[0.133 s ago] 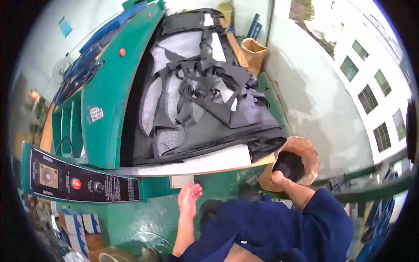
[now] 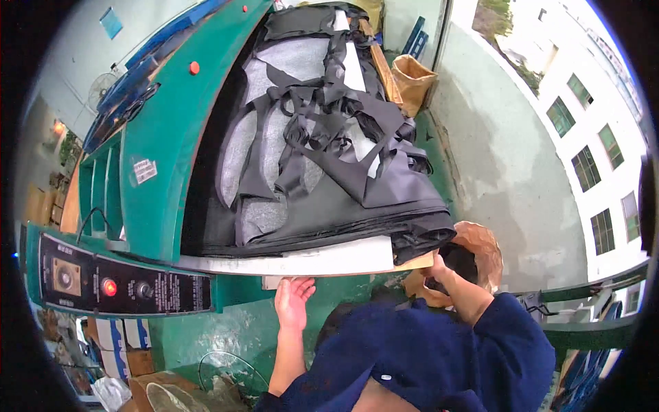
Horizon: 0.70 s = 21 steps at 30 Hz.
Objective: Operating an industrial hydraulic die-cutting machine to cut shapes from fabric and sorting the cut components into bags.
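My left hand (image 2: 294, 302) is at the near edge of a white-topped board (image 2: 329, 259), palm turned up and fingers stretched out, touching or just under the edge. It holds nothing that I can see. At the board's right corner, my right hand (image 2: 443, 272) has its thumb up beside the tan edge and its fingers curled beneath, partly hidden. On the board lies a stack of black sheet material (image 2: 343, 220). Cut-out strips and tangled black scraps (image 2: 336, 141) cover it, with grey pieces (image 2: 264, 214) showing between.
A brown paper bag (image 2: 484, 250) with dark contents stands beside my right hand. To the left are a green machine (image 2: 165, 185) and its control panel (image 2: 130, 278) with a lit red button. Another paper bag (image 2: 414, 86) stands by the far right wall. Boxes (image 2: 120, 343) sit low left.
My right hand has moved from over the paper bag up to the board's corner. My left hand has come up closer against the board's near edge. The view has shifted slightly.
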Each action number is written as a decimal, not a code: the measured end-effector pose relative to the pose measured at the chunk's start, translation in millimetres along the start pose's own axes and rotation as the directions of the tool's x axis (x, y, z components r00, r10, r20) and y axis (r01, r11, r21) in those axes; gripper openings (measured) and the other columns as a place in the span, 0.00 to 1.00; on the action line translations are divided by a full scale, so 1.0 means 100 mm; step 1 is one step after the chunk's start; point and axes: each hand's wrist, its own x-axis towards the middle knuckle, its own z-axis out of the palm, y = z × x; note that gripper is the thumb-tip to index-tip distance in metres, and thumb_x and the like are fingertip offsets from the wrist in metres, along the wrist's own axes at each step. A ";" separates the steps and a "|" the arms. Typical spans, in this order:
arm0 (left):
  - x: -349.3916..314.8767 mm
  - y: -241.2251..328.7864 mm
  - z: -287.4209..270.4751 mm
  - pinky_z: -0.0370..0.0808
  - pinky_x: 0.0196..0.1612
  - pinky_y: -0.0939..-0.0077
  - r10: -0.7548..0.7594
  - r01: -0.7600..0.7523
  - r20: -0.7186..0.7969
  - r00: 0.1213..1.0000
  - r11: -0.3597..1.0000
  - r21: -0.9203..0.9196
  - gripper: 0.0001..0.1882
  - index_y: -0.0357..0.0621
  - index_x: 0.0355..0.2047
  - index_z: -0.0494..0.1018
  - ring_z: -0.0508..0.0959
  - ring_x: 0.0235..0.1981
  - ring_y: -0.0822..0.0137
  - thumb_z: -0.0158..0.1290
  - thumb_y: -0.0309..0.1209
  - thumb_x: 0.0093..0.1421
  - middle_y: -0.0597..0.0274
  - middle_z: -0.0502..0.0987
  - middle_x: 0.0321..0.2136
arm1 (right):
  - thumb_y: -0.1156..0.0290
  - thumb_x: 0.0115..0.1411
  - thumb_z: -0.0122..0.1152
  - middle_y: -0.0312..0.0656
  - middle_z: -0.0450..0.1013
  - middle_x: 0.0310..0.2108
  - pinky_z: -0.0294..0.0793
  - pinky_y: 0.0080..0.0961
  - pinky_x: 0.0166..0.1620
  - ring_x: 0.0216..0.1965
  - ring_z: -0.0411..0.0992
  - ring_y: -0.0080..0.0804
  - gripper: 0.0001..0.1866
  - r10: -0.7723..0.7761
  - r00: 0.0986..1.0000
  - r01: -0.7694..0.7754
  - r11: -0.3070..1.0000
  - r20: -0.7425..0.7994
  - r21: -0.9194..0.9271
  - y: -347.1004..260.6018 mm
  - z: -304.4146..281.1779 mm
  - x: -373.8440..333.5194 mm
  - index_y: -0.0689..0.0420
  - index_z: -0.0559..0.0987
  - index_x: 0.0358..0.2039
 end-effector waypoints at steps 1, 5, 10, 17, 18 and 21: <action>0.00 0.00 0.00 0.75 0.45 0.61 -0.004 0.003 -0.017 1.000 1.000 -0.006 0.20 0.42 0.51 0.65 0.78 0.43 0.58 0.45 0.44 0.67 0.50 0.77 0.43 | 0.68 0.49 0.61 0.40 0.78 0.28 0.75 0.31 0.28 0.27 0.77 0.34 0.03 -0.296 0.955 0.281 0.877 0.022 -0.391 -0.14 0.10 0.00 0.49 0.83 0.24; 0.10 -0.10 0.44 0.75 0.45 0.60 0.040 -0.044 -0.189 0.981 0.999 -0.016 0.22 0.43 0.49 0.67 0.77 0.43 0.59 0.45 0.48 0.66 0.54 0.76 0.45 | 0.68 0.48 0.62 0.39 0.79 0.27 0.75 0.31 0.28 0.27 0.77 0.34 0.03 -0.189 0.969 0.246 0.628 0.161 -0.739 -0.35 0.22 0.21 0.48 0.83 0.24; 0.23 -0.17 0.73 0.74 0.42 0.66 0.165 -0.199 -0.406 0.899 0.979 -0.045 0.23 0.42 0.51 0.67 0.77 0.43 0.63 0.44 0.47 0.65 0.59 0.76 0.44 | 0.67 0.46 0.62 0.38 0.79 0.27 0.75 0.31 0.27 0.27 0.77 0.34 0.03 0.061 0.942 0.329 0.024 0.330 -0.944 -0.80 -0.33 0.66 0.47 0.83 0.22; 0.12 -0.16 0.93 0.73 0.41 0.69 0.234 -0.255 -0.626 0.744 0.965 0.058 0.25 0.40 0.49 0.69 0.77 0.40 0.66 0.46 0.49 0.63 0.61 0.77 0.42 | 0.65 0.45 0.63 0.42 0.79 0.27 0.77 0.34 0.30 0.29 0.78 0.38 0.05 0.318 0.872 0.477 -0.390 0.372 -0.787 -1.24 -1.29 1.18 0.49 0.83 0.23; 0.11 -0.19 0.87 0.73 0.42 0.68 0.207 -0.221 -0.610 0.765 0.974 0.052 0.25 0.40 0.49 0.70 0.77 0.40 0.65 0.46 0.48 0.63 0.61 0.77 0.41 | 0.63 0.44 0.63 0.46 0.79 0.29 0.78 0.38 0.32 0.31 0.79 0.42 0.09 0.341 0.859 0.477 -0.261 0.382 -0.840 -1.30 -1.30 1.21 0.52 0.83 0.26; 0.20 -0.25 0.95 0.72 0.38 0.69 0.188 -0.227 -0.676 0.712 0.973 0.031 0.26 0.41 0.48 0.70 0.77 0.38 0.64 0.47 0.50 0.61 0.61 0.78 0.39 | 0.66 0.48 0.56 0.38 0.78 0.22 0.75 0.30 0.28 0.26 0.77 0.35 0.07 0.230 0.924 0.308 0.019 0.304 -0.951 -1.25 -1.21 1.20 0.49 0.83 0.22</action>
